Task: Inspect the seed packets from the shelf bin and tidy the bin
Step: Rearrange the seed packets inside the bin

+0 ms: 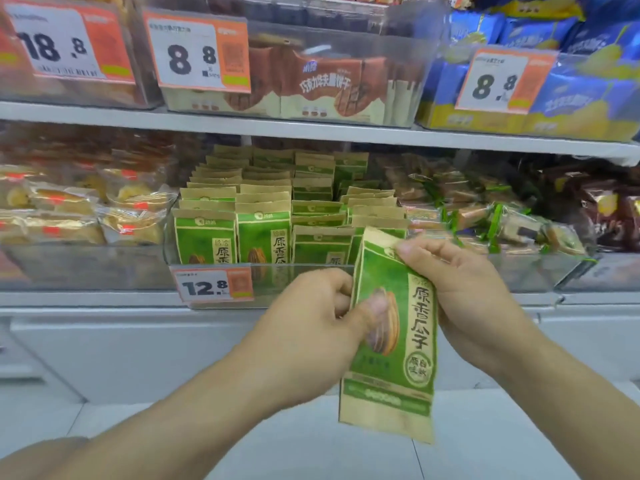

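My right hand [460, 282] pinches the top corner of one green seed packet [391, 337], thumb and fingers clamped on the folded paper edge; my left hand [311, 306] grips its left side, thumb pressed across the printed front. The packet hangs upright between both grips, out in front of the bin [311, 275] and below its front wall, over the floor.

The risk I see starts at those pinches: both sit on edges, so if I turn the packet over to check its back and one grip loosens, it may slide out and drop to the floor. Squeezing harder could crease the paper or crush the seeds.

Behind, the rows of packets [263, 209] stand tight and upright; the right-hand rows sit lower and lean a little. Pushing this one back carelessly could topple neighbours or knock the price tag [213, 285] clipped to the front wall.
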`<state>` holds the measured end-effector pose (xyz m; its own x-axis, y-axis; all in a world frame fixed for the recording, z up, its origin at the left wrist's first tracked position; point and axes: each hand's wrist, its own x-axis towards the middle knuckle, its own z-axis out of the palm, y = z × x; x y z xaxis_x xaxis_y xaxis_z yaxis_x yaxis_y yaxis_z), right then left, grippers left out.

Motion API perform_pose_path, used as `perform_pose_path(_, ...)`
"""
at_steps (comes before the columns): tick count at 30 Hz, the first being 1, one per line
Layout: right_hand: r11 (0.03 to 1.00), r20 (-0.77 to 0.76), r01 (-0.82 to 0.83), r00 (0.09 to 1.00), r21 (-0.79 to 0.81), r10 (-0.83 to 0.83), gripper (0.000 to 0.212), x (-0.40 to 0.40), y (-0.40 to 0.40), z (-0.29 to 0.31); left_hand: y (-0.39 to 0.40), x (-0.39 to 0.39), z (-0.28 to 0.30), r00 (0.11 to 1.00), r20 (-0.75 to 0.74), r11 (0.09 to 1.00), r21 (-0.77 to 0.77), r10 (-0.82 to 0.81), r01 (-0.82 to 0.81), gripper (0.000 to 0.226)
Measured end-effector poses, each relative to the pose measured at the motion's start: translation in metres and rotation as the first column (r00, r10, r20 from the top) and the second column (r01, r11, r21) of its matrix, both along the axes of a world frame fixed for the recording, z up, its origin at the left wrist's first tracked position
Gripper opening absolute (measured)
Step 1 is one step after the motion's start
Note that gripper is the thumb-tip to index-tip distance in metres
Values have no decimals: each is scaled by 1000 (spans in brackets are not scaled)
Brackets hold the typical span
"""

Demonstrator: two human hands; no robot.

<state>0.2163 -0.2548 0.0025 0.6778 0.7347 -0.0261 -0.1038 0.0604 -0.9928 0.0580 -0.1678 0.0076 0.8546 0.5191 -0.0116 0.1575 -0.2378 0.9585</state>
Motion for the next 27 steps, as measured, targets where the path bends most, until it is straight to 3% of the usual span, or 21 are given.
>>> perform_pose_path(4,993,-35,-105,994,-62,103,39,-4,12,-2,9,10,-1,987,67,987,45,148,-151,17)
perform_pose_path(10,976,211,-180,956,-126,204,41,-8,13,-12,29,25,-28,926,223,950,4,303,-312,15)
perform_pose_path(12,970,268,-190,937,-151,225,43,-5,18,-15,31,31,-35,905,274,944,-45,325,-325,14)
perform_pose_path(15,972,324,-145,925,-183,198,56,-1,30,-18,35,28,-42,912,297,957,-153,284,-248,31)
perform_pose_path(21,940,152,-302,933,-160,326,43,-4,55,-18,70,9,-45,884,335,930,-280,326,-236,38)
perform_pose_path(27,963,184,-267,945,-41,270,59,-19,55,-33,91,-11,-40,824,370,895,-297,429,-332,38)
